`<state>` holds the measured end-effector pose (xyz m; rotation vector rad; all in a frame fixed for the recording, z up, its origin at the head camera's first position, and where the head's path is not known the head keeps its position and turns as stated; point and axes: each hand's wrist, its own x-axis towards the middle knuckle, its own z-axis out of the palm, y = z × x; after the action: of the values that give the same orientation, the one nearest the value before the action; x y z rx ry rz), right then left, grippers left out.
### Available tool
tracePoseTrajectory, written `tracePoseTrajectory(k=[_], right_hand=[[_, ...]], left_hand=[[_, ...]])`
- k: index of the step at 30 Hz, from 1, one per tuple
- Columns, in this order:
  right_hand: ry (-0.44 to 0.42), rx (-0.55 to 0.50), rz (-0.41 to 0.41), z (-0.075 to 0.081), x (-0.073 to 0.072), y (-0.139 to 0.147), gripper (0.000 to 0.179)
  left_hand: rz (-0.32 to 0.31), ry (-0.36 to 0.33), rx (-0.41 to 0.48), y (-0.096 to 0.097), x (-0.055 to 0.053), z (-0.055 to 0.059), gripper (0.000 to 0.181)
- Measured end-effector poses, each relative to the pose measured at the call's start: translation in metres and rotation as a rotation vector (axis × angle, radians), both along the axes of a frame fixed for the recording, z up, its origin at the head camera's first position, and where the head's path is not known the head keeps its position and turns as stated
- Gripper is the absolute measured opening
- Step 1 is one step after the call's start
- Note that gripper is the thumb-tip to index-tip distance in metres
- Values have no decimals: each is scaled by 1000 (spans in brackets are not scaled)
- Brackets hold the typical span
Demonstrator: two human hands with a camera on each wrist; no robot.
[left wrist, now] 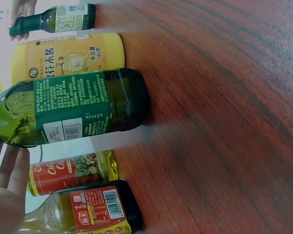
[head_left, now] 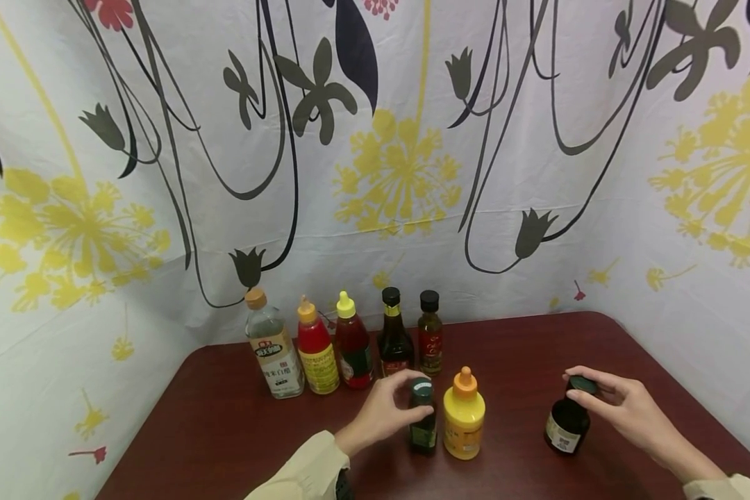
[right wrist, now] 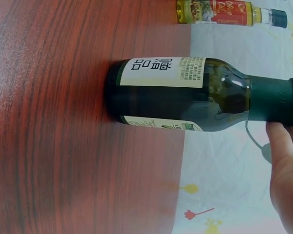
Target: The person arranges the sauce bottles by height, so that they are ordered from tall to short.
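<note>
My left hand [head_left: 384,411] holds a green glass bottle [head_left: 422,436] by its upper part, thumb on the near side and fingers behind. In the left wrist view this bottle [left wrist: 73,109] shows a green label with a barcode. My right hand [head_left: 631,410] pinches the green-capped neck of a small dark bottle [head_left: 564,427]; in the right wrist view that bottle [right wrist: 161,95] has pale labels and its base is at the table. A yellow squeeze bottle [head_left: 464,423] with an orange nozzle stands just right of the left hand's bottle.
At the back of the dark red table [head_left: 506,347] stand a clear vinegar bottle [head_left: 279,361], two red sauce squeeze bottles [head_left: 318,357] [head_left: 355,351], a dark sauce bottle [head_left: 395,340] and a small olive oil bottle [head_left: 430,340]. A patterned cloth [head_left: 362,264] hangs behind.
</note>
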<state>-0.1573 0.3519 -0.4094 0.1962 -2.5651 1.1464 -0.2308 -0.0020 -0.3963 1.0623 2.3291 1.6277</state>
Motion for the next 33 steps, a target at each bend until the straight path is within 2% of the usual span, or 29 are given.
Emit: tracePoseTrajectory(k=[6,10,18,20,27,33], right_hand=[[-5,29,-10,2,1,0,33],[-2,38,-5,3,1,0,32],[35,27,40,4,0,1,28],[34,26,51,6,0,2,27],[-16,44,86,17,0,3,32],[55,174,0,37,-1,-15,37]], left_hand=[[-9,25,-17,0,-1,2,35],[-15,22,-13,0,-3,-2,36],[0,29,12,2,-19,-32,39],[0,27,21,3,-21,-35,40],[5,14,41,3,-20,-35,41],[12,0,47,1,-19,-36,43]])
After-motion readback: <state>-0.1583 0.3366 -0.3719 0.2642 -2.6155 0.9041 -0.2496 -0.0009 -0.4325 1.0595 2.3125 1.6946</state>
